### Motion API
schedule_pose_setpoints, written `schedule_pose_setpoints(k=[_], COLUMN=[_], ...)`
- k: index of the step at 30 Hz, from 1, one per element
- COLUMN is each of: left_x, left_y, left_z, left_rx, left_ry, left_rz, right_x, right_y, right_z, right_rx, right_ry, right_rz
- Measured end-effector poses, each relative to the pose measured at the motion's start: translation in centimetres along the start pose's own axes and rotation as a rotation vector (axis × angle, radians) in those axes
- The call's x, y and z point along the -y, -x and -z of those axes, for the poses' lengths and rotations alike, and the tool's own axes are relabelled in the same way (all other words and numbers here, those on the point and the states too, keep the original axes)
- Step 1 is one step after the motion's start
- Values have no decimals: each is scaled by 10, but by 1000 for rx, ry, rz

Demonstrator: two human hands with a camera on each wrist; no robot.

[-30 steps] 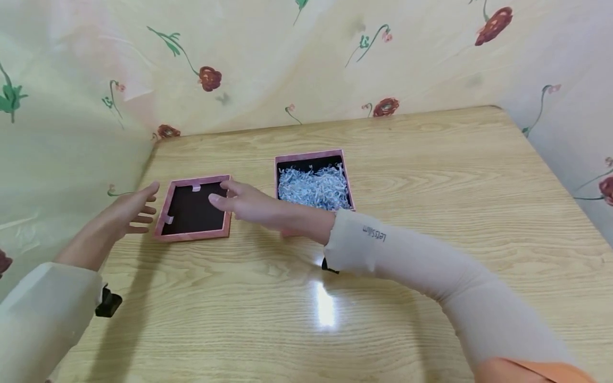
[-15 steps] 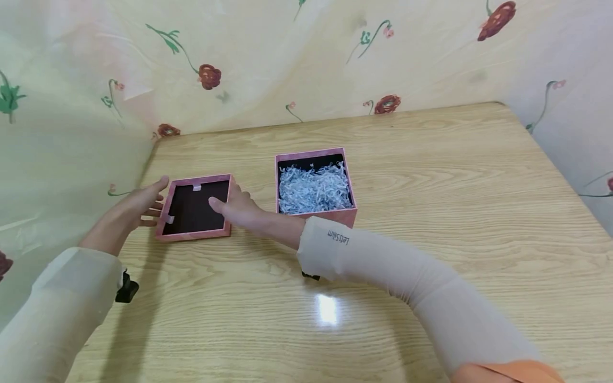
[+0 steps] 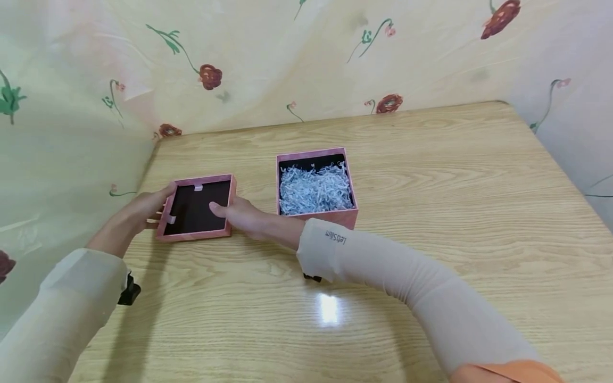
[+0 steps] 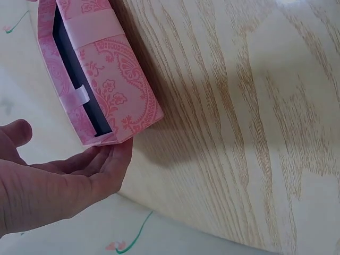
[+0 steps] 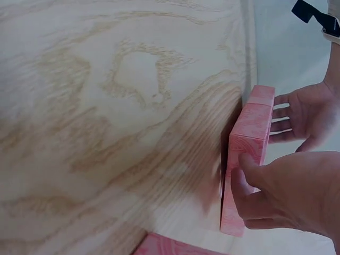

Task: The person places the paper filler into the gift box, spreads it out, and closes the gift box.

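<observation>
A shallow pink box lid (image 3: 196, 230) lies upturned on the wooden table (image 3: 431, 213), its dark inside facing up. My right hand (image 3: 229, 208) pinches the lid's right wall, with the thumb (image 5: 245, 163) over the rim and the fingers outside. My left hand (image 3: 159, 206) touches the lid's left wall with straight, spread fingers (image 4: 109, 162); its thumb stands apart. In the wrist views the patterned lid (image 4: 114, 79) (image 5: 249, 143) sits between both hands. Just right of the lid stands the open pink box (image 3: 317, 215), filled with white shredded paper (image 3: 313, 187).
Flowered cloth (image 3: 239, 58) walls the table at the back, left and right. The table's left edge runs close beside my left hand. Bare wood stretches to the right of the box and in front of both arms.
Both hands have closed in on the lid. The left hand came from clear of it to touching its left wall; the right hand lowered from above and pinched the right wall.
</observation>
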State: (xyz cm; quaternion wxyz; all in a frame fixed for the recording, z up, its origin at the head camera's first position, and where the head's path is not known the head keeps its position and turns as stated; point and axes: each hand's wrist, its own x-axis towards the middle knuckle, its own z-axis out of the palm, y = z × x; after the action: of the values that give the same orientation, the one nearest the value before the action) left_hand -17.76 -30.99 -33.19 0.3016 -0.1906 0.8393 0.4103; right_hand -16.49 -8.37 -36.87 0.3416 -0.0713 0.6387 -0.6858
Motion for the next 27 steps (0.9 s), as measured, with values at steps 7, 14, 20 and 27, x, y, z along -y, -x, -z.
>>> schedule_pose_setpoints(k=[7,14,20,27], left_x=[2,1,-2,-6], left_y=[-1,-1,2,11], left_z=[-1,0,-1,2], left_rx=[-5,-15,-34,-21], left_ry=[-4,-5,21,32], left_rz=[-14,4,6,-19], right_x=[-5,-5,-2,4], right_y=[-4,-4,-3,1], right_z=[2,2,1,-3], right_rx=[32,56,44,7], right_ry=[-83,-94,-57,-20], right_rz=[-20,-29,-45,-74])
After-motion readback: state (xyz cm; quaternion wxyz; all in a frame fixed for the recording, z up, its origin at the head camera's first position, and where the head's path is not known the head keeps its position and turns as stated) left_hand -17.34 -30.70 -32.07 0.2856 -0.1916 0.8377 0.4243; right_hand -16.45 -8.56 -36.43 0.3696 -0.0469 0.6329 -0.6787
